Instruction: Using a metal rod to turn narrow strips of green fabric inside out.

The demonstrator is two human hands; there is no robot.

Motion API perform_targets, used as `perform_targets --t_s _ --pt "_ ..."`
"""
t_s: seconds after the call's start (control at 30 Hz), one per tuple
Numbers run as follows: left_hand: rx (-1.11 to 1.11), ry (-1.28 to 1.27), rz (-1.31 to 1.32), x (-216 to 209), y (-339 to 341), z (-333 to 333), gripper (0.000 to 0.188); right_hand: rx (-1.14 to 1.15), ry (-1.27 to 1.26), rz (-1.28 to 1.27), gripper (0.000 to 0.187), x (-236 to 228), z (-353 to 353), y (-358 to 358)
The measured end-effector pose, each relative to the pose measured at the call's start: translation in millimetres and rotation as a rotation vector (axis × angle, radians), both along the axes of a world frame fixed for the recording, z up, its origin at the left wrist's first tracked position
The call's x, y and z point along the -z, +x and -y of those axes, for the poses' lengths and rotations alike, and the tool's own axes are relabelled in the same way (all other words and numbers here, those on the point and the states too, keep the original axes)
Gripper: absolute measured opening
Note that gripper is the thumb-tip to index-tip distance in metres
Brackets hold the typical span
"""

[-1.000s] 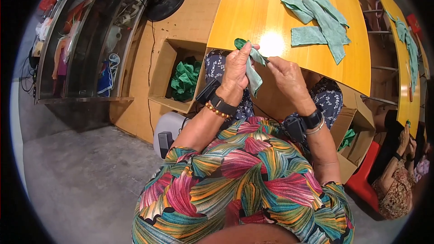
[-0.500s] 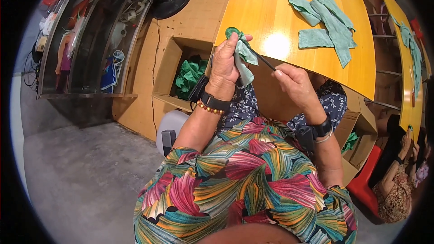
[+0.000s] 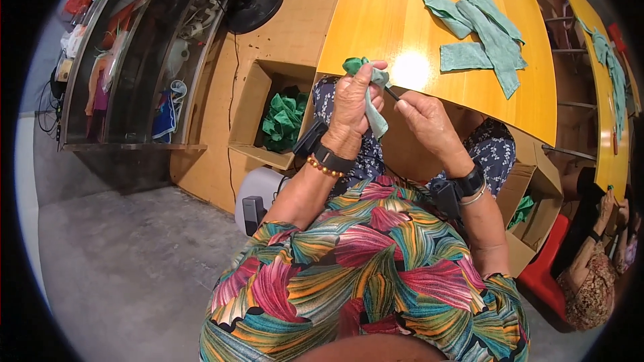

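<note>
Fingers of your left hand (image 3: 352, 104) pinch a crumpled green fabric piece (image 3: 367, 87) at the edge of the glossy yellow wooden table (image 3: 382, 20); your right hand (image 3: 426, 121) closes its grip on a thin dark tool (its tip touches the fabric).

I hold my left hand (image 3: 353, 97) raised with fingers closed, my right hand (image 3: 426, 117) pinching just beside it.

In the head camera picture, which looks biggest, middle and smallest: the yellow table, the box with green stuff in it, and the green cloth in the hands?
1. Yellow table
2. Open cardboard box
3. Green cloth held in the left hand
</note>
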State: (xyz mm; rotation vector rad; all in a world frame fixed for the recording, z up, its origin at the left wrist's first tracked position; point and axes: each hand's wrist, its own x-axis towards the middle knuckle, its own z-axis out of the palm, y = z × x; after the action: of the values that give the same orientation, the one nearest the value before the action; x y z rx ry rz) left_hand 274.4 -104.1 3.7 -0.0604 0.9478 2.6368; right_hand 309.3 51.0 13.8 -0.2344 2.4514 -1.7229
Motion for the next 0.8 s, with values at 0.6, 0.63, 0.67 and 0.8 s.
perform_targets --t_s 0.6,0.63,0.67,0.8 --pt "-0.239 -0.199 -0.099 -3 -13 18 0.031 0.024 0.047 -0.213 0.016 -3 14 -4" --pt "-0.224 -0.155 -0.046 -4 -12 17 0.032 0.044 0.220 -0.323 0.015 -8 13 -2" --pt "-0.226 -0.155 -0.048 -5 -12 16 0.032 0.043 0.219 -0.325 0.015 -15 13 -2" --pt "-0.349 -0.196 -0.003 -13 -14 7 0.036 0.074 0.350 -0.332 0.020 -25 10 4"
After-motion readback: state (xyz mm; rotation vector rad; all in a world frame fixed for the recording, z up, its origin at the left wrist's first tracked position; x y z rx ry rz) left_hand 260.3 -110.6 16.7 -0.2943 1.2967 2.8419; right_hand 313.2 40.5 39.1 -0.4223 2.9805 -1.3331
